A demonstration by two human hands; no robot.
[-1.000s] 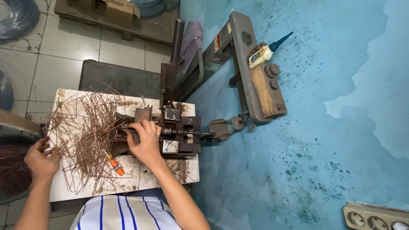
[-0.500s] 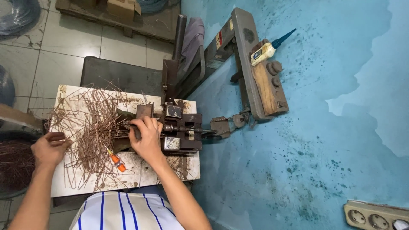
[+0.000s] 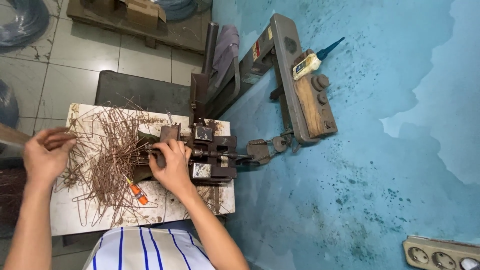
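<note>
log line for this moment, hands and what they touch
left hand pinching copper wire pieces at pile edge | right hand on bench press tool | white board under pile | orange tool lying idle

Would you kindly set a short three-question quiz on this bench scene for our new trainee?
1. True or false: the left hand rests on the metal machine.
2. What lies heaped on the white table between the two hands?
A) copper-coloured wires
B) wooden blocks
C) cloth strips
3. Fill in: the small tool lying among the wires has an ______ handle.

Key:
1. False; the left hand is at the wires' left edge, and the right hand is at the machine.
2. A
3. orange
</note>
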